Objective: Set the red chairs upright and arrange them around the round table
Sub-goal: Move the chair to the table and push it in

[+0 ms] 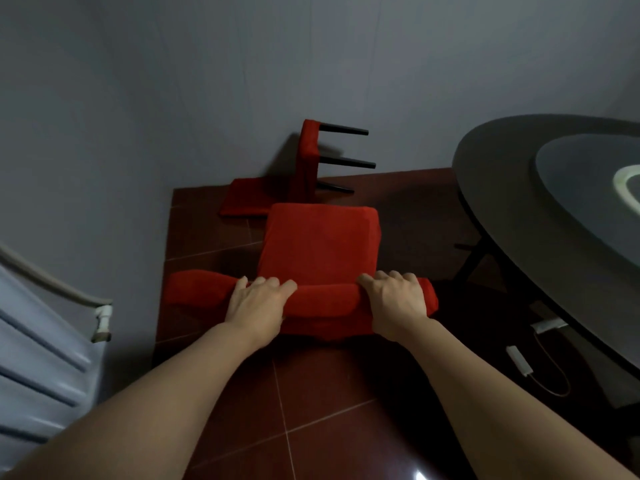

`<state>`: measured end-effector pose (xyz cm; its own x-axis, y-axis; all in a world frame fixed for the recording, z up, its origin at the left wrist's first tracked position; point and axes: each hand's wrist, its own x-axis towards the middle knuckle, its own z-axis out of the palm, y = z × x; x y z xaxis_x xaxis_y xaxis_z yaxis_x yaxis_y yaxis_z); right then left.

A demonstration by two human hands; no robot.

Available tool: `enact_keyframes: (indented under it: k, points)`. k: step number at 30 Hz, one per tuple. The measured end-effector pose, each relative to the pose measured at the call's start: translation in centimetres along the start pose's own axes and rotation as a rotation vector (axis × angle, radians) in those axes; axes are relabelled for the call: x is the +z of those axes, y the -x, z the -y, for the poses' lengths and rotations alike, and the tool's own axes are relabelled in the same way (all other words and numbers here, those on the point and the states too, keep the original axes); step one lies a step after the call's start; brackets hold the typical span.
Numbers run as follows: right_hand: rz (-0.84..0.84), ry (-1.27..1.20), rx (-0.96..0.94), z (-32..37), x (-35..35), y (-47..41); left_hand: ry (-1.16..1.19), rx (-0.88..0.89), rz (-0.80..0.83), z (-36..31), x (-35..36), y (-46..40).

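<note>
a plain grey wall (242, 81) fills the upper part of the view, and below it lies a floor of dark red glossy tiles (311, 410) with thin pale joints. on the right side stands the large round dark table (491, 174), with a greyish round turning plate (581, 188) on its top and dark legs under its edge. on the left edge there is a pale blue panelled surface (38, 358) with a light rail along its top. in the middle, near the person, stands a red fabric-covered chair (318, 244), upright, its seat facing away from the person and its padded backrest top closest to the camera; it is just beside the table, not touching it as far as i can see. behind it, against the wall, a second red fabric-covered chair (304, 161) lies tipped over on its back, the backrest flat on the floor and its black legs pointing to the right, well apart from the table. both bare forearms reach forward. the left hand (258, 301) grips the top of the near chair's backrest, fingers curled over it, and the right hand (396, 299) holds the same backrest top further right in the same way. on the floor under the table edge lie a small white adapter (517, 360) with a thin orange cable (554, 379).
</note>
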<state>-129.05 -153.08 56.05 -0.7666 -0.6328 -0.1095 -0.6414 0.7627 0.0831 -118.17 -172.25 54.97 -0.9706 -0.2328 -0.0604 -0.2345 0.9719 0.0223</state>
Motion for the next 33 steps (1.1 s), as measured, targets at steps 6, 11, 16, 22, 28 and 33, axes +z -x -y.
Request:
enact_keyframes:
  k: [6, 11, 16, 22, 28, 33]
  points:
    - [0.011, 0.005, -0.019, -1.5, -1.3, -3.8, 0.052, 0.006, -0.014, 0.5, -0.6, -3.8]
    - [-0.008, 0.004, 0.026, -2.5, -2.3, -7.3, 0.052, 0.038, -0.035, 1.3, -1.4, -7.9]
    - [-0.036, -0.005, 0.069, -3.4, -2.9, -10.3, 0.034, 0.059, -0.091, 1.9, -1.8, -11.1]
    - [-0.061, -0.025, 0.109, -4.0, -3.5, -13.1, 0.021, 0.062, -0.129, 2.3, -2.3, -14.0]
    - [-0.061, -0.040, 0.099, -5.0, -4.0, -15.9, 0.036, 0.028, -0.117, 2.6, -3.1, -16.8]
    - [-0.101, -0.044, 0.078, -6.0, -4.2, -18.0, 0.030, -0.003, -0.115, 2.4, -3.6, -19.0]
